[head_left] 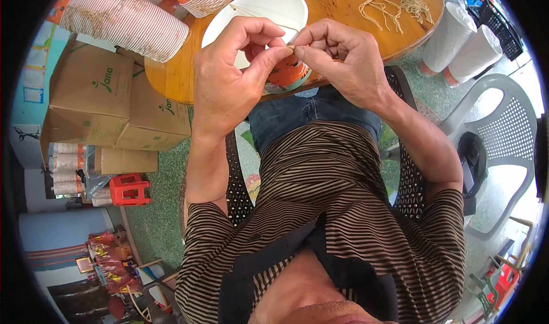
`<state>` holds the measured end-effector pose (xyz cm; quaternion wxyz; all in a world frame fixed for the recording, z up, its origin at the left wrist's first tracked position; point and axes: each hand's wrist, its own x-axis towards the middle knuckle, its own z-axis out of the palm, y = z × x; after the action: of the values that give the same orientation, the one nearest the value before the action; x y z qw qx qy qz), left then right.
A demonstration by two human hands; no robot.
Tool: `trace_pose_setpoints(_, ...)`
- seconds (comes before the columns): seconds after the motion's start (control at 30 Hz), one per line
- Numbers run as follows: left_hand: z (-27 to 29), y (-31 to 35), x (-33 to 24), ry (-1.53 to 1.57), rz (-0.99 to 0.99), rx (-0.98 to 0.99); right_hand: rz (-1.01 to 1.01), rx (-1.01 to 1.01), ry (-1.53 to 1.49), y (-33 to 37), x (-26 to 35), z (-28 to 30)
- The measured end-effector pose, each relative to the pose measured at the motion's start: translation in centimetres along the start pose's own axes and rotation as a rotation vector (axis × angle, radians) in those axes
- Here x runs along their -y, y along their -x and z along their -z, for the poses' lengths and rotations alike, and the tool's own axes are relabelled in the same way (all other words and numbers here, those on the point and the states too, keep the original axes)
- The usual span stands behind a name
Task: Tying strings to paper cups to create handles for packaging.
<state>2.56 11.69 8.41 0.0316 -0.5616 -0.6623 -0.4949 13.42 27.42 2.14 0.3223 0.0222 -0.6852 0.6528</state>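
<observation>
A paper bucket (287, 75) with a white inside and an orange patterned wall stands tilted at the table's near edge, its mouth facing away from me. My left hand (231, 75) is closed in a pinch, thumb against forefinger, at the near side of the bucket. Right beside it, my right hand (351, 61) pinches too, the fingertips of both hands almost touching. Between them shows a small bit of tan cord (292, 47). A thin strand of it seems to run across the bucket's white mouth. My fingers hide most of the cord and part of the rim.
Loose tan cords (403, 1) lie on the wooden table (337, 1). Nested buckets (128, 21) with cords on them lie at the left. Cardboard boxes (91, 90) and a red stool (130, 190) are left; a grey chair (503, 118) and wrapped white stacks (449, 38) are right.
</observation>
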Motion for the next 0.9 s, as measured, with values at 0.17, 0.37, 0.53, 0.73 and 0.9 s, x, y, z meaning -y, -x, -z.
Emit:
trace_pose_setpoints(0.17, -0.04, 0.05, -0.17, -0.066, 0.006, -0.008, 0.008, -0.001, 0.019, 0.00, -0.12, 0.15)
trace_pose_setpoints(0.37, 0.01, 0.05, 0.22, -0.183, -0.082, -0.020, -0.011, 0.011, 0.009, 0.13, 0.28, 0.01)
trace_pose_setpoints(0.53, 0.06, -0.43, -0.01, -0.271, -0.199, 0.010, -0.009, 0.013, 0.007, 0.20, 0.20, 0.01)
trace_pose_setpoints(0.73, 0.16, -0.26, 0.07, -0.183, -0.044, 0.070, 0.050, 0.010, 0.052, 0.24, -0.23, -0.13)
trace_pose_setpoints(0.9, 0.20, -0.20, -0.08, -0.171, -0.080, 0.095, 0.033, 0.001, 0.037, 0.27, -0.11, -0.17)
